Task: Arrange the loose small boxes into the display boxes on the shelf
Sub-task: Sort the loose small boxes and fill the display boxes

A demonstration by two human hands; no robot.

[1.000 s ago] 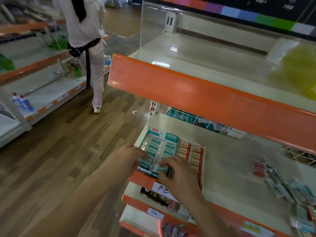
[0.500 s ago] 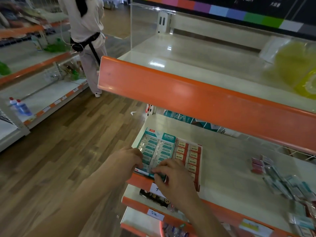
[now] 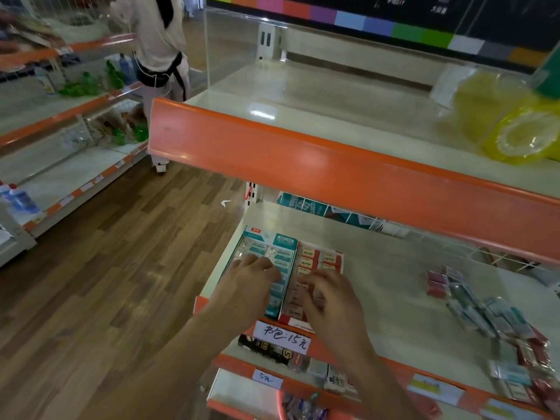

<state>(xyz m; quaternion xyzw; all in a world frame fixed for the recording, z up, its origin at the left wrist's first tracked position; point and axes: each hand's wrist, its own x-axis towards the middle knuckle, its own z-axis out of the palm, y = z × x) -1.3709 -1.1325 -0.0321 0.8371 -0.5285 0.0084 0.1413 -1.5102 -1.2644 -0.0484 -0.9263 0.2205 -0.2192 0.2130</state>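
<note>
Orange-edged shelf (image 3: 348, 183) tagged "书包:15元" (image 3: 283, 339) and "5元" (image 3: 266, 378), both hands' (image 3: 251, 286) grip on display boxes (image 3: 321, 259) unclear.

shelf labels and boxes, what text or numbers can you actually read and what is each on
"书包:15元": handwritten white price tag on the orange shelf edge.
"5元": smaller handwritten tag on the shelf edge below.
Teal display box, red display box, wall signs: print too small or blurred to read.
</note>
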